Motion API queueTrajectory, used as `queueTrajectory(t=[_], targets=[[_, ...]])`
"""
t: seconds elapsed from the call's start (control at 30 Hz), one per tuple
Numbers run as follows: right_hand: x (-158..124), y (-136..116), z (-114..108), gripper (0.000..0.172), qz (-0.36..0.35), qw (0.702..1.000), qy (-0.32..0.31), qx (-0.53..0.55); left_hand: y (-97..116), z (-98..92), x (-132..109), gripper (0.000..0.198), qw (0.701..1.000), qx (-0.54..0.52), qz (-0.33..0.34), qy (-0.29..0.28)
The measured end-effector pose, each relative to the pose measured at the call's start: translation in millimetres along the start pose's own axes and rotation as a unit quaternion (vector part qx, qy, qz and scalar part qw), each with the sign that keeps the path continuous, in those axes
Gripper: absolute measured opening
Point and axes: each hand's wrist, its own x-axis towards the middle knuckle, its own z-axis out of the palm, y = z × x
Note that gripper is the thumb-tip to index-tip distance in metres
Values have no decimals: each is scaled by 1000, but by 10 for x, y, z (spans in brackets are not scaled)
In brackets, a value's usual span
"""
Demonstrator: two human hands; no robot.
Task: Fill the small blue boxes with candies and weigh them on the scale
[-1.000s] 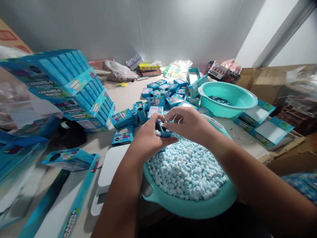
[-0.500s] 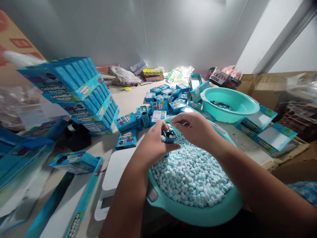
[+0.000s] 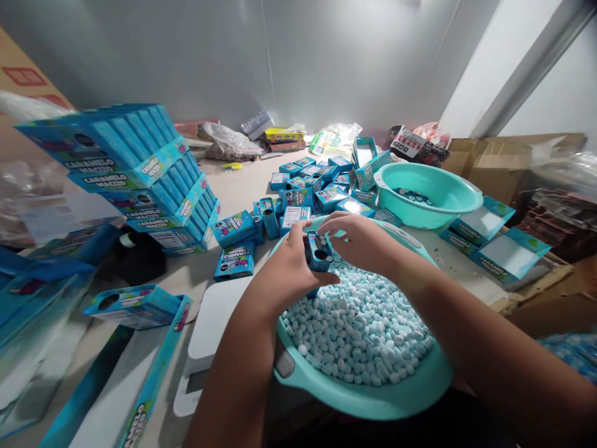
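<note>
My left hand (image 3: 293,255) grips a small blue candy box (image 3: 320,254) with a round dark hole in its top, held tilted above the teal basin (image 3: 368,407). Blue and white candies (image 3: 364,323) fill much of this basin. A few pale candies show at the box's upper edge. Close by on the right, my right hand (image 3: 357,236) hovers at the box, its fingers loosely curled with gaps between them; I see nothing held there.
A white scale (image 3: 217,317) stands left of the basin. Beyond it are loose candy boxes (image 3: 298,199) and a tall stack of filled display trays (image 3: 153,168). A second teal basin (image 3: 429,214) and display trays (image 3: 510,255) sit at the right.
The candies heaped on the box's top are mostly gone, and its round hole shows. My right hand's fingers have loosened beside it. The view has shifted slightly.
</note>
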Motion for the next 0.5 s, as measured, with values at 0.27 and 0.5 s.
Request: queueTrajectory(t=[0.27,0.5], targets=[[8,-21,-63,37,-54,998,-8,-39,0,-11,52,105,1000,22,7,-15],[-154,-295,-115,36,-23,999,-26,-21,14,-23,54,95,999,12,27,-14]])
